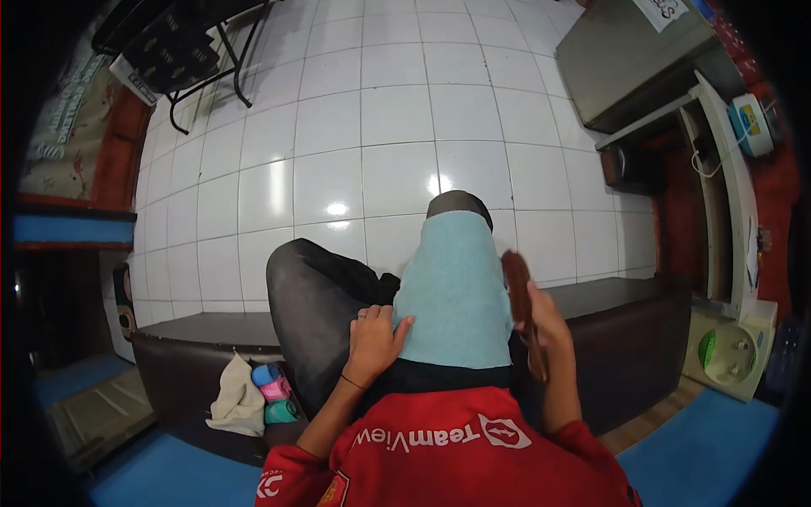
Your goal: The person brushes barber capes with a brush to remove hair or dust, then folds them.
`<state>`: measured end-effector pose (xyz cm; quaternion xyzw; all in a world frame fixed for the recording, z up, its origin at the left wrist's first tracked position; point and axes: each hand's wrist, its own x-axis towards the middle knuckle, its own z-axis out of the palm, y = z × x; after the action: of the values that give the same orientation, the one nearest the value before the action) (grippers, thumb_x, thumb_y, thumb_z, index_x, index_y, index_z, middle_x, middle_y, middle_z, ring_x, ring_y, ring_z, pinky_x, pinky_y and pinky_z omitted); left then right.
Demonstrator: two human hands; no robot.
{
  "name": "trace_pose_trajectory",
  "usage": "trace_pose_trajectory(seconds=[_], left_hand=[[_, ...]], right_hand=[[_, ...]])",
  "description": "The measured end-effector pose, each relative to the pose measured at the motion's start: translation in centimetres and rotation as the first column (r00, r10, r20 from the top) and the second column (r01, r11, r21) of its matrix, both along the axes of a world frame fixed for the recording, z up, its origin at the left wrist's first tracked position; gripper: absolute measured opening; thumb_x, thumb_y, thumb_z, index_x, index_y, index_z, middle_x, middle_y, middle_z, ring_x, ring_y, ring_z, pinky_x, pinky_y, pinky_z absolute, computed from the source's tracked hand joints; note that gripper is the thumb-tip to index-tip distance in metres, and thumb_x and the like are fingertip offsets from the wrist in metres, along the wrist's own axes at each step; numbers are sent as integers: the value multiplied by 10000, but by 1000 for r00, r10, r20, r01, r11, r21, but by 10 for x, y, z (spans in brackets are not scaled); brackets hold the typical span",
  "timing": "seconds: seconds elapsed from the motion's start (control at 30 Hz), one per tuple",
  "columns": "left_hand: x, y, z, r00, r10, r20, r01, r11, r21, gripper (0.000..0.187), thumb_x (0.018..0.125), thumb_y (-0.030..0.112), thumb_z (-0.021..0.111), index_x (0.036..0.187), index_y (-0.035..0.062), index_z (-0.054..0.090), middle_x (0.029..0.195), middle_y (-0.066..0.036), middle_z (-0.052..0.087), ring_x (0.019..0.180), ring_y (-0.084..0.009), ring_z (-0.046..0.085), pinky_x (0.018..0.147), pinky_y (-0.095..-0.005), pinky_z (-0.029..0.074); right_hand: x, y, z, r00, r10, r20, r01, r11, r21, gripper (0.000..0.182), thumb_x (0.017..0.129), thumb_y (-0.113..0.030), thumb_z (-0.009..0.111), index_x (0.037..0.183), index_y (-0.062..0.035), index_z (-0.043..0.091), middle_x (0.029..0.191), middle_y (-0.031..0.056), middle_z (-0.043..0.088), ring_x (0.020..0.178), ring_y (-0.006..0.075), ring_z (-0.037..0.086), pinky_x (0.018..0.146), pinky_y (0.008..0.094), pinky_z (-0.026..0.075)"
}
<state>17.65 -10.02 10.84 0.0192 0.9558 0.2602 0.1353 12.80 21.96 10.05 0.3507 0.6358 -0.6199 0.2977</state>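
A light-blue cloth (452, 287) lies spread over my right thigh and knee. My left hand (374, 340) rests flat at the cloth's left edge, between it and my other thigh, holding nothing. On the right side, my right hand (551, 325) is closed around a long, curved brown object (517, 287). That object stands on edge beside the cloth's right border; it is blurred and its exact kind cannot be made out. The fingertips of this hand are partly hidden behind it.
I sit on a dark brown padded bench (621, 338). Left of me on it lie a cream cloth (238, 397) and several rolled cloths (276, 390). White floor tiles (393, 114) stretch ahead. A folding-leg table (232, 63) stands far left, a grey cabinet (634, 59) far right.
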Motion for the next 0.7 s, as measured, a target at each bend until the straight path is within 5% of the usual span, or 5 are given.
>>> trace_pose_trajectory(seconds=[0.07, 0.13, 0.27, 0.37, 0.7], left_hand=[[-2, 0, 2, 991, -43, -123, 43, 999, -2, 334, 934, 294, 612, 1003, -33, 606, 796, -184, 618, 738, -313, 613, 677, -403, 483], [-15, 1, 17, 959, 235, 157, -282, 816, 505, 252, 978, 224, 555, 1004, -25, 581, 693, -107, 547, 629, -155, 516, 608, -302, 439], [-31, 7, 32, 932, 340, 126, -349, 745, 568, 213, 1019, 190, 485, 1001, -12, 551, 677, 1, 462, 630, -66, 403, 578, -244, 373], [-47, 15, 40, 937, 349, -16, -275, 767, 580, 214, 1023, 181, 468, 1008, -24, 527, 636, -118, 515, 538, -139, 469, 530, -295, 398], [-62, -20, 84, 857, 471, -209, -303, 788, 536, 198, 1024, 169, 471, 1002, -19, 530, 612, -71, 433, 539, -97, 378, 498, -286, 344]], right_hand=[[42, -2, 7, 997, -35, 69, 38, 998, -44, 510, 1011, -501, 419, 1065, -17, 571, 794, 62, 612, 620, 160, 582, 488, 292, 462], [66, -3, 13, 1000, -4, -2, 4, 985, -175, 476, 1028, -456, 404, 1141, -11, 530, 916, 76, 618, 717, 170, 608, 516, 312, 504], [62, -20, 52, 982, -179, -57, 177, 983, -38, 413, 1045, -390, 400, 1133, -10, 534, 944, 77, 618, 777, 168, 617, 575, 311, 522], [45, -20, 53, 970, -136, -203, 107, 984, -145, 345, 1043, -332, 435, 1098, -12, 550, 889, 70, 622, 757, 156, 617, 610, 292, 513], [-8, -33, 101, 911, -29, -412, -92, 959, -269, 312, 1041, -324, 445, 1065, -36, 564, 849, 33, 606, 706, 103, 584, 659, 260, 509]])
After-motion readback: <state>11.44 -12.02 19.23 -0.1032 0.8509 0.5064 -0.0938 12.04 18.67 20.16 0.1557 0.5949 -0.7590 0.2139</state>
